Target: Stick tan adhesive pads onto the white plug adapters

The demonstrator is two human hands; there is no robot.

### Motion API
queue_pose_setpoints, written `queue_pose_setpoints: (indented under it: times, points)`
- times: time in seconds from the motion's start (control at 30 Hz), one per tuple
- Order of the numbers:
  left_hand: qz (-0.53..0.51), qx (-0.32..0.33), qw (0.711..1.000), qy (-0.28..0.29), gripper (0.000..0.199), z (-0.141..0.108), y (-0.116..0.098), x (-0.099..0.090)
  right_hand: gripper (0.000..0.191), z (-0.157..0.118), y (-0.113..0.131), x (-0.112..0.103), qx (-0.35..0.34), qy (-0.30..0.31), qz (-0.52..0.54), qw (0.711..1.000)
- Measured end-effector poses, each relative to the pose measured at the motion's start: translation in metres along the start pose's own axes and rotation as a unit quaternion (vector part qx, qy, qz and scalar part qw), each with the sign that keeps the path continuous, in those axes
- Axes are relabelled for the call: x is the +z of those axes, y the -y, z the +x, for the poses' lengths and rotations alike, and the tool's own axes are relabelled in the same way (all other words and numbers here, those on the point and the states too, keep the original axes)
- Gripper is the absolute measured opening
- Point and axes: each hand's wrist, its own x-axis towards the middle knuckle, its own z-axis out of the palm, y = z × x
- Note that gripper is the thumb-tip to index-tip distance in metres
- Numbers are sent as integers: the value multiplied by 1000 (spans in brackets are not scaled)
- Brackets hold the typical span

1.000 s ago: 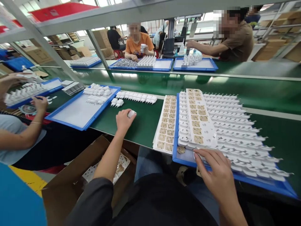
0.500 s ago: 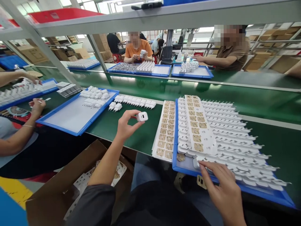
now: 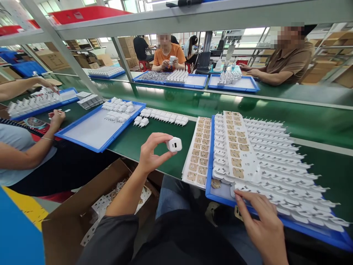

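Green bench (image 3: 128, 141), left hand (image 3: 150, 154) pinching a charger (image 3: 175, 144), ports facing the camera, long axis kinda running away, right hand (image 3: 260, 213) at the chargers (image 3: 278, 191), can't tell if gripping

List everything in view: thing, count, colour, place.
Bench: one, green, across middle
Held adapter: one, white, above bench
Adapters: many, white, on bench and in trays
Trays: at least six, blue-rimmed, along bench
Sticker sheets: several, white and tan, beside and on right tray
Cartons: several, brown, below left and background
Shelf: one, pale grey, overhead
Bins: at least one, red, on shelf
Co-workers: at least five, varied clothing, left and opposite
Left hand: one, bare, pinching held adapter
Right hand: one, bare, at right tray's near edge
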Motion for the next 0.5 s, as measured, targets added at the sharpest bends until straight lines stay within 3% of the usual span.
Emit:
queue_pose_setpoints:
  times: [0.33, 0.43, 0.5]
  points:
    - [51, -19, 999, 0, 36, -4, -8, -5, 14, -2, 2, 1, 10, 7, 9, 1000]
    - [188, -96, 977, 23, 31, -3, 17, -6, 14, -3, 1, 1, 8, 8, 13, 1000]
    - [317, -176, 930, 60, 31, -2, 50, -6, 15, -4, -1, 1, 5, 6, 14, 1000]
